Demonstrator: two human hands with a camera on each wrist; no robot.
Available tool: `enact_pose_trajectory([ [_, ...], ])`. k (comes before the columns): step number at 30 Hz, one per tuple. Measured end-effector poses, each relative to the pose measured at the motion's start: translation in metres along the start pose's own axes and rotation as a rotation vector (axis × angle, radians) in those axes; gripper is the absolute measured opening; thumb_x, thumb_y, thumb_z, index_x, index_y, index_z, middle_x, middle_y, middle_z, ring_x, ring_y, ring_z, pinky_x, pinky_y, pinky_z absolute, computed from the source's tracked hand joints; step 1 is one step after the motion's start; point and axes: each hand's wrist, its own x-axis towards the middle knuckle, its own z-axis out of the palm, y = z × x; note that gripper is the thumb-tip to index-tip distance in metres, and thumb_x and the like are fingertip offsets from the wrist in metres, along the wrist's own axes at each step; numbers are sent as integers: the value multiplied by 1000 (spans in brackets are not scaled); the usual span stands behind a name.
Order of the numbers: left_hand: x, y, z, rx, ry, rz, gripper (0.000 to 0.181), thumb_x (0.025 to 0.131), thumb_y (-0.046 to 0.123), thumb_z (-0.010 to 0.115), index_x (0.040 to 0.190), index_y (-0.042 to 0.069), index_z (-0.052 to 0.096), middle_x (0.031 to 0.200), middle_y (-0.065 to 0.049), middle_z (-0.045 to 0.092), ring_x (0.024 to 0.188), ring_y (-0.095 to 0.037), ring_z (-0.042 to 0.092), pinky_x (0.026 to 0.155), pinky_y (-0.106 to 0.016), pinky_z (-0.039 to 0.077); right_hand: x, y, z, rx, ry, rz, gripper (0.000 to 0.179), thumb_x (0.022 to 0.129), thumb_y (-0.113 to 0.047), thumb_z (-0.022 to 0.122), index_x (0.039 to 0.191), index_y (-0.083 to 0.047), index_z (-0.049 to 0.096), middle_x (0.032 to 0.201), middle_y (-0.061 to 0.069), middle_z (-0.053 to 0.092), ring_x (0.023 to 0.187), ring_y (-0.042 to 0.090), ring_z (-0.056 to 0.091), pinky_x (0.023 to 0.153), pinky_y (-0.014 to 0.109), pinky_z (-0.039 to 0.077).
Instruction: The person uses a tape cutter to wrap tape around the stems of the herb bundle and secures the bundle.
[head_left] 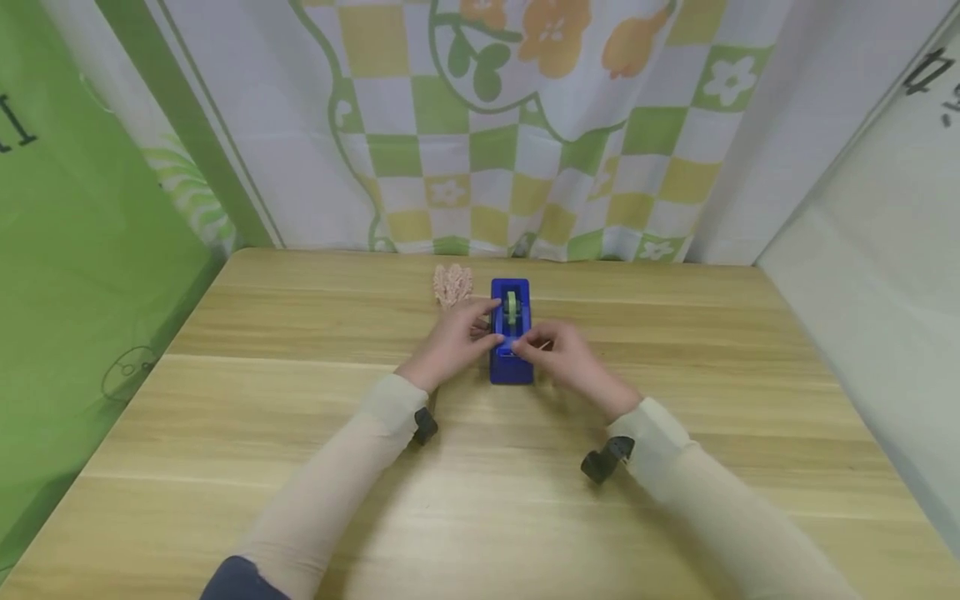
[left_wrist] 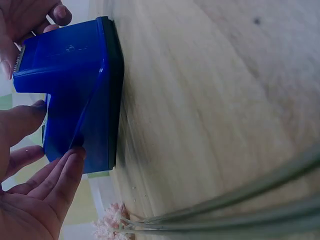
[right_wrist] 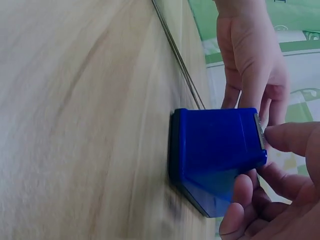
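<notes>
A blue tape dispenser (head_left: 512, 372) stands on the wooden table with a small pale-green roll of tape (head_left: 512, 307) in it. My left hand (head_left: 450, 337) holds its left side; in the left wrist view several fingertips (left_wrist: 75, 155) rest against its wall. At the toothed cutter (right_wrist: 260, 131), my right hand (head_left: 570, 358) has thumb and forefinger close together, pinching the tape's end. The tape between those fingers is hardly visible. Beside the dispenser lies a bunch of pale pink flowers (head_left: 453, 285), its stems (left_wrist: 250, 205) passing beneath my left hand.
The wooden table (head_left: 480, 525) reaches back to a checked curtain (head_left: 517, 167). A green wall covering (head_left: 90, 275) flanks the left side, a white one (head_left: 870, 225) the right. Small black devices (head_left: 607, 458) are worn at both wrists.
</notes>
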Motion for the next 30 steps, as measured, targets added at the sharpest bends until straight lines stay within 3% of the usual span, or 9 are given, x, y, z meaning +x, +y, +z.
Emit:
enact_pose_trajectory([
  [8,-1,2,0,6,10,-3,59,98,11,73,152,-1,50,149,-26,56,117,-37,70,103,-40,59,2,-1,4,68,7,51,21,100,-16,70,101,5,73,88,7,68,74,13,56,58,24,49],
  [13,0,2,0,-1,12,-32,60,98,11,73,152,1,50,150,-25,55,118,-36,70,103,-39,59,3,-1,6,125,23,124,22,100,-17,70,104,4,74,90,1,68,82,14,55,66,24,48],
  [19,1,2,0,-11,14,-50,60,98,11,73,152,2,50,150,-24,56,117,-35,70,102,-39,59,6,2,7,266,22,230,21,101,-18,70,109,1,75,98,-6,70,93,12,54,77,25,45],
  [26,0,5,1,-15,15,-50,60,98,11,73,152,2,50,148,-24,57,117,-35,70,102,-39,59,5,3,4,428,-17,303,12,101,-18,69,90,-15,74,92,-14,66,90,11,54,82,27,46],
  [30,0,5,1,-15,15,-49,60,98,11,74,152,2,50,147,-24,57,117,-35,70,102,-39,59,5,2,2,449,-29,321,12,101,-21,69,92,-16,73,94,-13,66,90,11,56,85,29,47],
])
